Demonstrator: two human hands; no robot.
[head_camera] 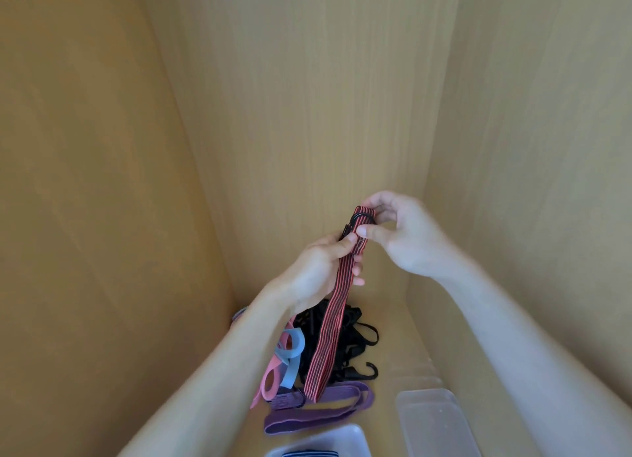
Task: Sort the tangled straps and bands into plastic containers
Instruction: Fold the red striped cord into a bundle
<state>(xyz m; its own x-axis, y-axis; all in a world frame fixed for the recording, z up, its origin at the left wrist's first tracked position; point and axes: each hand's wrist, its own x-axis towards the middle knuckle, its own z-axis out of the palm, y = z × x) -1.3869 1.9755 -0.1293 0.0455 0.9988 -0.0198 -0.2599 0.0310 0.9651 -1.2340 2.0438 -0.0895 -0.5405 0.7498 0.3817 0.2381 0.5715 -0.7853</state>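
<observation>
Against pale wooden walls (307,97), I see the left hand (321,265) curled round a red-and-black striped elastic strap (326,337), the right hand (407,234) pinching its top.

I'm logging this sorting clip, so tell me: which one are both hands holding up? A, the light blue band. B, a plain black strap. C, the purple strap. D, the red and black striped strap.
D: the left hand and right hand both grip the red and black striped strap near its black hook, while the purple strap, light blue band and black straps lie below.
</observation>
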